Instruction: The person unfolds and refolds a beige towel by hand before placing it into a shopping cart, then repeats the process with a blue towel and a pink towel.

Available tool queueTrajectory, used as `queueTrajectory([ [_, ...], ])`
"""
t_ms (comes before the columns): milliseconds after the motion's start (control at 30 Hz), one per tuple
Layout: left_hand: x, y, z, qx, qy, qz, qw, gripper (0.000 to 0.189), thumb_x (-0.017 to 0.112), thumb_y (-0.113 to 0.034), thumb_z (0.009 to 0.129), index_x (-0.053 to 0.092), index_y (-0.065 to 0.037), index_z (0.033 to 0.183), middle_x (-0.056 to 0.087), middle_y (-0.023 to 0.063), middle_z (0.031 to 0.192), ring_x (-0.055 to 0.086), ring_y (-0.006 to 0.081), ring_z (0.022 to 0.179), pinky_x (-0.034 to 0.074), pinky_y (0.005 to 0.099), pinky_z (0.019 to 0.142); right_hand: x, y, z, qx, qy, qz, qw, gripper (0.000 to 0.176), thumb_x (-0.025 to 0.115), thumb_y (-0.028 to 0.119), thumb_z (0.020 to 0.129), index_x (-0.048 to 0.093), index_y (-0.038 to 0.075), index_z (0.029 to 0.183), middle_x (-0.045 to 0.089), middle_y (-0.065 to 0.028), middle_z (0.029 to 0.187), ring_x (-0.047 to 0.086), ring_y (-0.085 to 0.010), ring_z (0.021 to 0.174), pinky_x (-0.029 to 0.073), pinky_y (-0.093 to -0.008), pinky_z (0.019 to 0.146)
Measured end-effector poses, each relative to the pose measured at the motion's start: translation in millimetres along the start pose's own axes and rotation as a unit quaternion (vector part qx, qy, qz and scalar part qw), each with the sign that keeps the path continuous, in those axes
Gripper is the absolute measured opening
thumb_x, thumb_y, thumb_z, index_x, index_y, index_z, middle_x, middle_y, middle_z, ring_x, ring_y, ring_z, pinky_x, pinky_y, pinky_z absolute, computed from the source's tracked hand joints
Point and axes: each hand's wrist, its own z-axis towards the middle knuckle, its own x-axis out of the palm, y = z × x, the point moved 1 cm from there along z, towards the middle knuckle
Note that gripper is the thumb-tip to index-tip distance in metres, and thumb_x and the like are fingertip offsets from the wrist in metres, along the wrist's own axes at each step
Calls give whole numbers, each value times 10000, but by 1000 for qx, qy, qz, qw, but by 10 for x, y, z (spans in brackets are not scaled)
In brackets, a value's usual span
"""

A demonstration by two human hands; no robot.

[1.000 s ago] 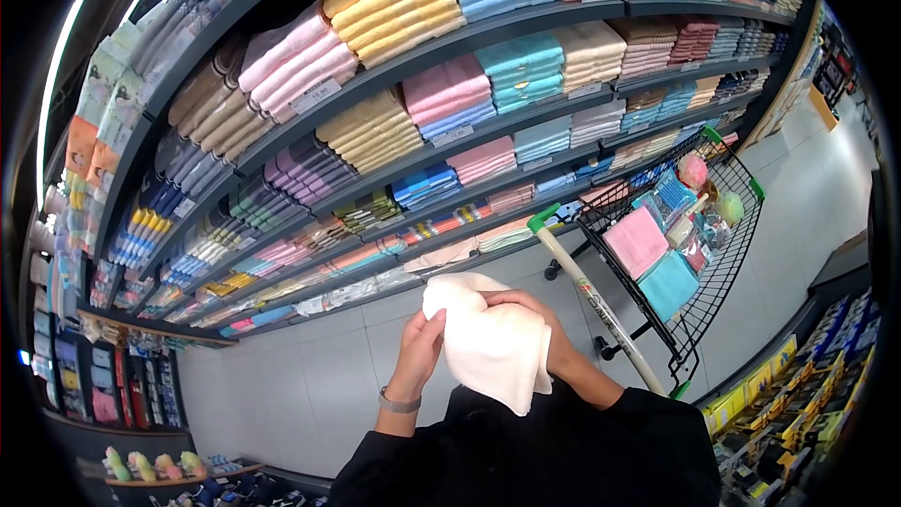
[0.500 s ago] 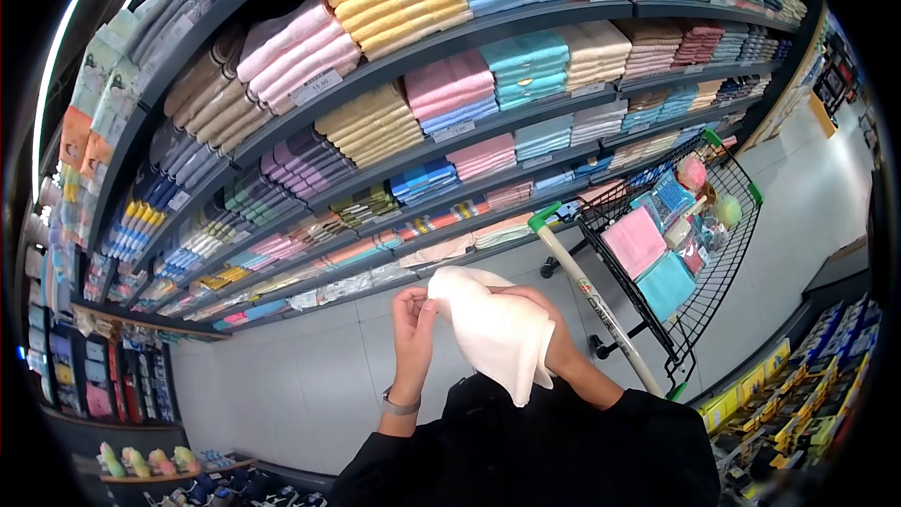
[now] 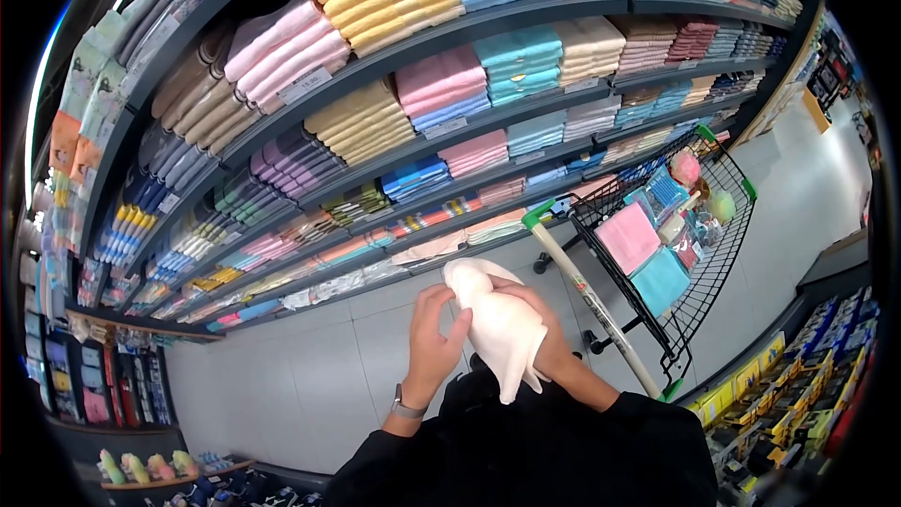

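Note:
A cream-coloured towel hangs in loose folds in front of my body, its corners dangling toward my black top. My right hand grips it from the right side, with most of the fingers hidden under the cloth. At the towel's left edge is my left hand, its thumb spread from its curled fingers, the fingertips close to or touching the fabric. A watch sits on my left wrist.
Shelves of folded towels in many colours curve across the front. To my right stands a black wire shopping cart holding a pink folded towel, a turquoise one and packaged goods. A display of yellow-tagged goods lies at lower right.
My left thumb has moved apart from the fingers where it pinched the towel's edge. That hand has shifted right, and the towel's upper part has bunched and turned slightly.

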Motion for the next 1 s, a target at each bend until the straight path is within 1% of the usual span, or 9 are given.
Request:
queueTrajectory([
  [33, 9, -5, 4, 3, 5, 5, 1000, 281, 612, -76, 890, 514, 7, 1140, 573, 120, 1117, 546, 193, 1040, 443, 343, 919, 6, -27, -7, -3, -4, 17, 1000, 446, 675, 48, 839, 530, -8, 1257, 513, -164, 1352, 515, -236, 1226, 414, -346, 1031],
  [133, 87, 90, -74, -71, -42, -91, 992, 340, 668, -73, 842, 507, 8, 1130, 561, 158, 1153, 566, 256, 1025, 460, 355, 895, 9, -4, -27, 3, 5, 42, 999, 448, 669, 48, 846, 526, -7, 1266, 495, -164, 1374, 501, -241, 1242, 404, -356, 1045],
  [233, 91, 91, -119, -78, -75, -137, 985, 343, 665, -55, 843, 497, 6, 1136, 552, 154, 1179, 566, 244, 1022, 472, 344, 880, -1, -32, -48, 6, 5, 79, 997, 441, 665, 50, 852, 524, -12, 1265, 495, -161, 1376, 505, -240, 1238, 406, -358, 1045],
  [333, 44, 107, -151, -78, -56, -125, 988, 314, 651, -42, 853, 503, 1, 1128, 545, 147, 1194, 568, 233, 1021, 476, 329, 880, 4, 7, -69, 1, 2, 78, 997, 435, 657, 49, 861, 521, -16, 1268, 495, -160, 1377, 507, -240, 1235, 408, -355, 1043],
  [433, -12, 78, -157, -76, -5, -114, 991, 274, 621, -42, 877, 507, 2, 1122, 538, 136, 1200, 557, 217, 1038, 478, 320, 872, 33, 51, -88, 1, 11, 57, 998, 430, 653, 49, 863, 524, -14, 1268, 502, -160, 1372, 512, -236, 1231, 407, -345, 1042],
  [633, -42, 215, -195, -184, -3, -358, 915, 182, 573, -52, 912, 522, -34, 1086, 506, 44, 1167, 495, 152, 1084, 409, 293, 941, 118, 74, -127, 24, 37, 48, 998, 423, 660, 66, 857, 538, -12, 1254, 509, -144, 1373, 514, -221, 1228, 401, -333, 1041],
  [733, -49, 291, -212, -207, 2, -447, 870, 164, 577, -51, 914, 521, -56, 1068, 493, 20, 1141, 478, 128, 1075, 376, 273, 958, 147, 26, -157, 13, 51, 32, 998, 432, 665, 74, 846, 542, -13, 1251, 509, -141, 1375, 515, -220, 1227, 399, -334, 1039],
  [833, -58, 187, -209, -213, -10, -424, 880, 133, 573, -56, 928, 518, -64, 1048, 506, 10, 1101, 483, 104, 1031, 386, 250, 920, 126, -47, -184, 11, 54, 16, 998, 435, 665, 72, 835, 548, -13, 1246, 522, -144, 1359, 519, -223, 1222, 397, -335, 1039],
  [1000, -30, 97, -187, -236, -16, -423, 875, 105, 567, -71, 943, 517, -74, 1034, 523, -12, 1035, 490, 82, 979, 390, 234, 884, 91, 22, -192, 7, 45, -5, 999, 420, 648, 53, 834, 553, -14, 1237, 555, -140, 1313, 533, -229, 1202, 407, -338, 1028],
])
